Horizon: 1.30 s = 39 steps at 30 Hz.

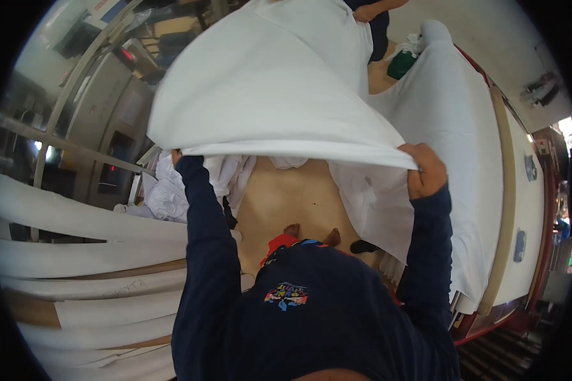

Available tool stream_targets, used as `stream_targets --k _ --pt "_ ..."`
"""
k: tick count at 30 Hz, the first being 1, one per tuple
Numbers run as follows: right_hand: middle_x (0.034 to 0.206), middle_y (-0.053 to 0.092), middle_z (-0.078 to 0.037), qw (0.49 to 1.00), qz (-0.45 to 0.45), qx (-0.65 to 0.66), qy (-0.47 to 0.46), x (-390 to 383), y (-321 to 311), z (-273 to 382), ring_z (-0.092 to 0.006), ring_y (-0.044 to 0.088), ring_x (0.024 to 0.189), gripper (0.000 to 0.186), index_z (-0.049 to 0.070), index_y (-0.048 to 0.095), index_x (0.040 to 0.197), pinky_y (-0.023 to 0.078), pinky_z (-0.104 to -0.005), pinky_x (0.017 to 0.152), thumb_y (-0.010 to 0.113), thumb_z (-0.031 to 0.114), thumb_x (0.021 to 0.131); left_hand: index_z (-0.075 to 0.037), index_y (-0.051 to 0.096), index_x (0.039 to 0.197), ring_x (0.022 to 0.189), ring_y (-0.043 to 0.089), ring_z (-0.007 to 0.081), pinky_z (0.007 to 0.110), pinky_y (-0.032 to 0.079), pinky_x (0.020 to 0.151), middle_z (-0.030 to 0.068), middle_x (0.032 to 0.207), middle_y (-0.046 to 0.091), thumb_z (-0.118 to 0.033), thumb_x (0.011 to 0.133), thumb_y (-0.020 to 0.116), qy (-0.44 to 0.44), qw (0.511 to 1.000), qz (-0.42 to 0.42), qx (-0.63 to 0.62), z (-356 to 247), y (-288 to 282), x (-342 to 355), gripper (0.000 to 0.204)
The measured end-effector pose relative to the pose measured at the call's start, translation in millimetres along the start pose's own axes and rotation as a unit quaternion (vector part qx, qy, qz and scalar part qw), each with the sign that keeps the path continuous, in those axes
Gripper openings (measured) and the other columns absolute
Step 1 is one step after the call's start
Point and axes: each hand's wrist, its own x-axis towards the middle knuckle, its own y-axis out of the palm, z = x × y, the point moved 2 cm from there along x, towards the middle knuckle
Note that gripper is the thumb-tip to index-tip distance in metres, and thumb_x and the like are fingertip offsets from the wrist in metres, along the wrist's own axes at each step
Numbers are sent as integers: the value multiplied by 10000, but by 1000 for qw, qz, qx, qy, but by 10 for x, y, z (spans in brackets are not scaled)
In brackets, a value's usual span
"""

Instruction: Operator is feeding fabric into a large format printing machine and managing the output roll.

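A large sheet of white fabric (267,82) is stretched out in front of me, its near edge pulled taut between my two hands. My right hand (428,171) is closed round the right end of that edge. At the left end, my left hand (177,154) is mostly hidden behind the cloth and the navy cuff; the edge runs to it and appears gripped. At the far end, another person's hand (365,13) is at the fabric's far right edge.
More white cloth (451,140) drapes over a long machine (521,203) at my right. Long white rolls (89,222) lie stacked at my left, with crumpled white cloth (167,193) beyond them. A green container (401,65) stands far back on the tan floor (286,193).
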Motion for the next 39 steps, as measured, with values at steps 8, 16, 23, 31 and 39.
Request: stream_targets --k 8,16,23,31,39 --pt "1093 673 -138 988 146 -37 20 -826 1839 -1005 -343 606 1029 497 97 666 1143 484 -427 917 569 -28 672 -119 700 1024 923 675 290 428 528 789 113 1005 714 -294 865 588 185 605 287 720 209 -961 -181 262" --pt "1117 655 -163 909 413 57 1 -409 4067 246 -346 638 1030 567 120 559 1295 513 -455 898 681 289 767 -137 642 1104 993 634 275 443 497 830 79 1099 660 -322 887 547 16 727 283 626 -561 -2294 -115 301" --pt "1504 385 -140 873 465 135 60 -305 4800 1356 -348 362 1380 739 307 352 1478 297 -621 1077 640 469 816 -153 591 1174 1054 597 262 457 470 866 49 1181 613 -347 907 511 -194 786 184 557 -67 -1942 -1662 340" --pt "1053 661 -172 915 386 100 -56 -2682 4447 -569 -336 601 1083 351 39 656 1030 404 -386 1030 550 335 874 -171 533 1254 1124 555 246 472 439 907 14 1275 559 -375 929 470 -419 782 179 426 318 -1058 -2448 389" --pt "1236 620 -187 706 297 -44 641 -4613 1670 -2501 -357 601 1100 607 92 597 1250 483 -405 926 694 492 804 -189 475 1334 1194 513 231 488 408 948 -20 1369 506 -404 951 429 -624 694 115 340 873 -879 -2412 442"
